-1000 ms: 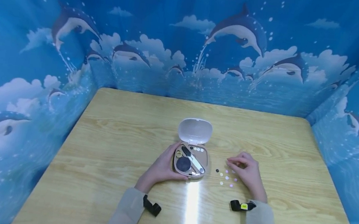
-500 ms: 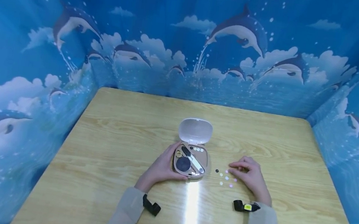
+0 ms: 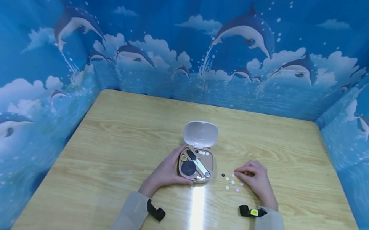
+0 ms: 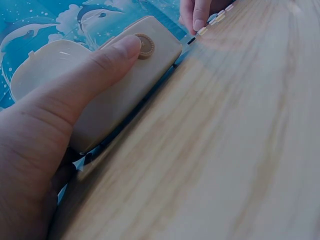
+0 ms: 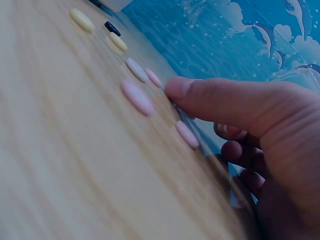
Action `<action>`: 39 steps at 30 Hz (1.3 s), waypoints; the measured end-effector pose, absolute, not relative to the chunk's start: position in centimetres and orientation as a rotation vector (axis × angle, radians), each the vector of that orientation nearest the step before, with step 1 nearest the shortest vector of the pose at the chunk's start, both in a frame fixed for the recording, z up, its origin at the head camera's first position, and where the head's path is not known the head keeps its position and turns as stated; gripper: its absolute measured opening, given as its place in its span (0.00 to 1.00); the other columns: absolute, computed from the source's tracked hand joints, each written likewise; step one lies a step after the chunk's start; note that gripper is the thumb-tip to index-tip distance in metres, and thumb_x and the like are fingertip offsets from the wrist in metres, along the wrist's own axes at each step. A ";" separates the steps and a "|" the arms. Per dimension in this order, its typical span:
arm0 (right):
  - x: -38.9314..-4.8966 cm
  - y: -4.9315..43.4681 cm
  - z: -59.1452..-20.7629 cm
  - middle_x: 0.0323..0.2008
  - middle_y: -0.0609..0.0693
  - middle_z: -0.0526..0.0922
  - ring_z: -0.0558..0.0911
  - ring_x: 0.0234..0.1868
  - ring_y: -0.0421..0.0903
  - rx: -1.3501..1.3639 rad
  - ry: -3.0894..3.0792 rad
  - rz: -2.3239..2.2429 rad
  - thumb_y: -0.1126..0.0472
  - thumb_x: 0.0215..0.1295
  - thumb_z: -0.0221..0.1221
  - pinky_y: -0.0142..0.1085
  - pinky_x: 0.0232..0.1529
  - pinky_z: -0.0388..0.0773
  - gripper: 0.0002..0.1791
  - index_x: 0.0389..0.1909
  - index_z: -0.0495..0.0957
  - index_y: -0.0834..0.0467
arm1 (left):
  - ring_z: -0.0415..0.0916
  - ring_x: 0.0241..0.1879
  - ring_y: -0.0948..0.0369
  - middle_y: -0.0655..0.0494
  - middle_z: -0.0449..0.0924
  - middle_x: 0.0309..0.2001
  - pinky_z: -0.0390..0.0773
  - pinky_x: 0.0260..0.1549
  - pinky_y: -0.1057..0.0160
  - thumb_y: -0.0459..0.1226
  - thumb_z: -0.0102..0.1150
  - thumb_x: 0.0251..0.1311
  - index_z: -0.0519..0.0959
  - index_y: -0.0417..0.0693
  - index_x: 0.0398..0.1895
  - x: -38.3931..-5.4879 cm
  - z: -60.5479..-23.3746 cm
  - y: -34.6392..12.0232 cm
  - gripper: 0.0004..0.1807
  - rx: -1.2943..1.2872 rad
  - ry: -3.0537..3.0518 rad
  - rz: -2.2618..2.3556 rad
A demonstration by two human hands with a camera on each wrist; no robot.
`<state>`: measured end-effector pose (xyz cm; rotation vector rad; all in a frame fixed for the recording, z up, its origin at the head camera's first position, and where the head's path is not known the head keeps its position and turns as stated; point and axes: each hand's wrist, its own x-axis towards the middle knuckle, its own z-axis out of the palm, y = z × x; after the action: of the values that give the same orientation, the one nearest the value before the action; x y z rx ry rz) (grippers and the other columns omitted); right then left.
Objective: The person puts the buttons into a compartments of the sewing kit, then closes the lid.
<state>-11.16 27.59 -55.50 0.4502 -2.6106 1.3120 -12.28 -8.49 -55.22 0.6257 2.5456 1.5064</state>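
Hinged case (image 3: 207, 163), beige, lid (image 3: 201, 134) raised: lower centre of frame; left hand (image 3: 167, 169) gripping its left side, thumb at the front catch (image 4: 145, 46). Contents: dark round disc (image 3: 188, 168), black-and-white tool (image 3: 202, 168). Seven loose buttons (image 3: 233, 182): on wood-grain table (image 3: 127, 131), lower right of centre. Right hand (image 3: 257, 179): beside them, thumb and forefinger close together; cannot tell whether pinching one.

Looking like smooth, faintly shiny plastic on the box (image 4: 125, 92), turning ridged and rougher at its round catch (image 4: 146, 46). Gleaming glossy across the plastic lid (image 3: 201, 134). Showing wood grain under a polished coat on the table (image 3: 135, 124), throwing back a bright streak. Seeming smooth and plastic-like on the small discs (image 5: 137, 97). Draping in smooth printed cloth on the curtain (image 3: 170, 6). Appearing matt on the fabric sleeves (image 3: 269, 227).
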 end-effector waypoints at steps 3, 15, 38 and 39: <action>-11.2 27.5 -55.3 0.26 0.39 0.78 0.70 0.33 0.38 0.427 -2.622 1.321 0.67 0.50 0.74 0.31 0.40 0.60 0.09 0.30 0.89 0.50 | 0.56 0.72 0.55 0.62 0.55 0.75 0.60 0.69 0.44 0.59 0.84 0.25 0.46 0.74 0.78 -12.3 -55.2 -8.5 0.73 0.621 2.548 1.499; -11.0 28.1 -54.8 0.26 0.45 0.78 0.71 0.33 0.41 0.381 -2.630 1.387 0.66 0.51 0.74 0.30 0.39 0.64 0.09 0.34 0.89 0.54 | 0.57 0.72 0.52 0.58 0.56 0.76 0.60 0.68 0.41 0.60 0.83 0.24 0.46 0.71 0.79 -12.3 -55.2 -8.6 0.74 0.638 2.565 1.485; -11.0 28.3 -54.9 0.26 0.39 0.79 0.70 0.33 0.38 0.393 -2.667 1.274 0.65 0.46 0.76 0.35 0.45 0.54 0.10 0.30 0.89 0.49 | 0.56 0.72 0.54 0.62 0.55 0.75 0.60 0.69 0.43 0.61 0.83 0.24 0.46 0.73 0.78 -12.3 -55.2 -8.5 0.73 0.618 2.566 1.472; -11.0 28.3 -54.9 0.26 0.39 0.79 0.70 0.33 0.38 0.388 -2.671 1.268 0.65 0.47 0.76 0.35 0.45 0.54 0.10 0.30 0.88 0.49 | 0.56 0.72 0.54 0.62 0.55 0.75 0.60 0.69 0.43 0.61 0.83 0.24 0.46 0.73 0.78 -12.3 -55.1 -8.5 0.73 0.617 2.566 1.471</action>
<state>-11.02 28.28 -54.90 0.3877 -2.6711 1.2683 -12.30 -8.54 -55.15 0.6171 2.5661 1.4711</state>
